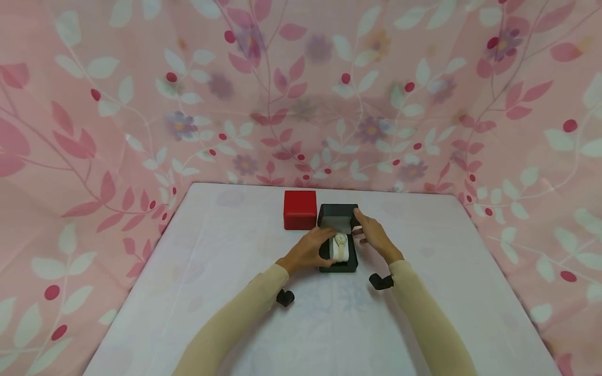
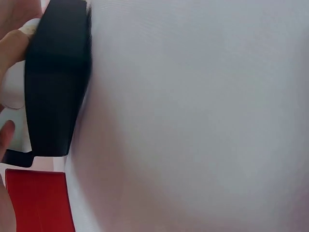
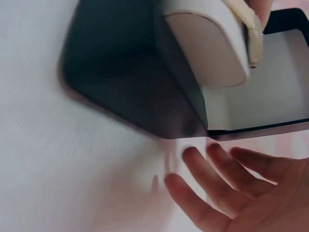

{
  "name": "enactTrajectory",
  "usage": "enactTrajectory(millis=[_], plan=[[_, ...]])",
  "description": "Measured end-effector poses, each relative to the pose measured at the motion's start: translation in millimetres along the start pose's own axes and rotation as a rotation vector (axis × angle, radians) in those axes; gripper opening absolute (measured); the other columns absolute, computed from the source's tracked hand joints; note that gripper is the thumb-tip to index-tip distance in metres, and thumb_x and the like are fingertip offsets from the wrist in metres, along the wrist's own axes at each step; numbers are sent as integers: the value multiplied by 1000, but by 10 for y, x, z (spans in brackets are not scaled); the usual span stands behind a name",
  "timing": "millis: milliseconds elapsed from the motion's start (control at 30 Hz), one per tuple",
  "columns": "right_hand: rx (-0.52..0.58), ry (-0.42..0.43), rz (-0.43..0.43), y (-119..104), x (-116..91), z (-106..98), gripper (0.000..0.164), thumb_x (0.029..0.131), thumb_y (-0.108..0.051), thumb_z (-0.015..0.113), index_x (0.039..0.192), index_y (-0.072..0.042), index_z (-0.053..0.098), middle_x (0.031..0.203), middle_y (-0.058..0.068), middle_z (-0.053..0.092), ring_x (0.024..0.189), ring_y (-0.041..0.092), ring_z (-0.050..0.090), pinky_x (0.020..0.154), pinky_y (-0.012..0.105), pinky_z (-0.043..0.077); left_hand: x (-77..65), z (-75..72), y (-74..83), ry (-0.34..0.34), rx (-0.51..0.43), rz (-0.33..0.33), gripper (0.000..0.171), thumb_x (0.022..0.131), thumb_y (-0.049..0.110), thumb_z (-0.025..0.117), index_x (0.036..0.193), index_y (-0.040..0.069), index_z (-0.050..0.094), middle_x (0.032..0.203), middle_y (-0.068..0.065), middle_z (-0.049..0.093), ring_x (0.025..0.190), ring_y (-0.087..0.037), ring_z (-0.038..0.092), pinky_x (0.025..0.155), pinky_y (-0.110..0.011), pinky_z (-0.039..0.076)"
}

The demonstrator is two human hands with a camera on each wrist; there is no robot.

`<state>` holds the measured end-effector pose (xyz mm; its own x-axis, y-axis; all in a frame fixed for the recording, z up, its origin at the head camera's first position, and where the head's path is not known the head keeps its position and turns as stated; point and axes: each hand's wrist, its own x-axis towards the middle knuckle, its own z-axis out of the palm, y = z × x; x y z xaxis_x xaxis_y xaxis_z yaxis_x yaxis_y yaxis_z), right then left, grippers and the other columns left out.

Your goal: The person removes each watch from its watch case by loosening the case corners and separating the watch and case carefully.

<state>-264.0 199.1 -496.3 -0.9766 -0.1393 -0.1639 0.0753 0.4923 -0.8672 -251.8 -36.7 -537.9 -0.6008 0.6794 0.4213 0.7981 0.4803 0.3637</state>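
Observation:
A black watch box [image 1: 337, 268] stands on the table with its lid [image 1: 337, 210] raised. Inside it, a wristwatch [image 1: 340, 240] with a pale strap is wrapped round a white cushion [image 3: 207, 53], which sticks up above the box wall in the right wrist view. My left hand [image 1: 308, 249] reaches in from the left, thumb at the near end and fingers at the far end, and grips the cushion with the watch. My right hand [image 1: 376, 235] is at the lid's right edge. Its fingers [image 3: 207, 179] are spread and hold nothing.
A closed red box [image 1: 300, 210] stands to the left of the black box's lid, near the table's back edge. The table [image 1: 226, 324] has a white cloth, and a pink floral curtain [image 1: 301, 104] hangs behind it. A black wrist mount [image 1: 381, 282] shows below the right sleeve.

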Motion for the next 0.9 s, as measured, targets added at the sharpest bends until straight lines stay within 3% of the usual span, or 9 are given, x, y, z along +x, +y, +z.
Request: enactTrajectory(millis=[167, 300, 367, 467, 600, 733, 900], plan=[[-172, -1, -139, -4, -92, 1, 83, 92, -66, 49, 147, -5, 35, 135, 18, 51, 117, 36, 56, 91, 53, 48, 15, -23, 15, 31, 10, 37, 74, 76, 39, 82, 135, 5, 54, 135, -6, 56, 107, -17, 48, 95, -23, 45], [-185, -9, -221, 21, -108, 25, 96, 83, -59, 68, 154, -13, 23, 145, 14, 41, 117, 37, 54, 91, 55, 48, 39, -24, 5, -8, 6, 38, 72, 76, 41, 81, 133, 7, 55, 131, -3, 57, 115, -14, 48, 101, -23, 41], [-178, 6, -270, 73, -81, 25, 95, 83, -50, 73, 155, -16, 22, 147, 12, 39, 119, 37, 53, 91, 54, 49, 50, -11, -6, -30, -20, 29, 71, 76, 41, 81, 133, 8, 54, 130, -2, 57, 119, -13, 49, 103, -22, 39], [-170, 73, -349, 168, -17, 23, 74, 89, -31, 72, 150, -13, 33, 141, 14, 48, 119, 34, 55, 89, 50, 52, 57, -4, -23, -43, -96, 10, 71, 75, 37, 83, 131, 8, 54, 128, -2, 57, 118, -12, 51, 103, -22, 40], [-175, 190, -449, 247, 40, 28, 43, 93, -10, 65, 133, -9, 51, 120, 16, 63, 108, 32, 62, 82, 46, 55, 72, 2, -29, -58, -161, 22, 69, 74, 32, 85, 130, 7, 54, 126, -3, 53, 114, -13, 51, 101, -21, 41], [-238, 263, -474, 256, 50, 38, 37, 93, -8, 63, 129, -7, 53, 115, 16, 65, 100, 31, 64, 77, 47, 56, 91, 48, -19, -32, -155, 38, 72, 72, 31, 85, 131, 4, 54, 128, -7, 49, 118, -15, 48, 103, -23, 40], [-293, 315, -443, 239, 23, 37, 32, 91, -7, 64, 121, -3, 53, 104, 16, 66, 94, 31, 64, 76, 48, 52, 97, 106, 16, -14, -194, 60, 73, 71, 30, 86, 131, 3, 53, 127, -7, 49, 118, -15, 48, 102, -22, 40]])
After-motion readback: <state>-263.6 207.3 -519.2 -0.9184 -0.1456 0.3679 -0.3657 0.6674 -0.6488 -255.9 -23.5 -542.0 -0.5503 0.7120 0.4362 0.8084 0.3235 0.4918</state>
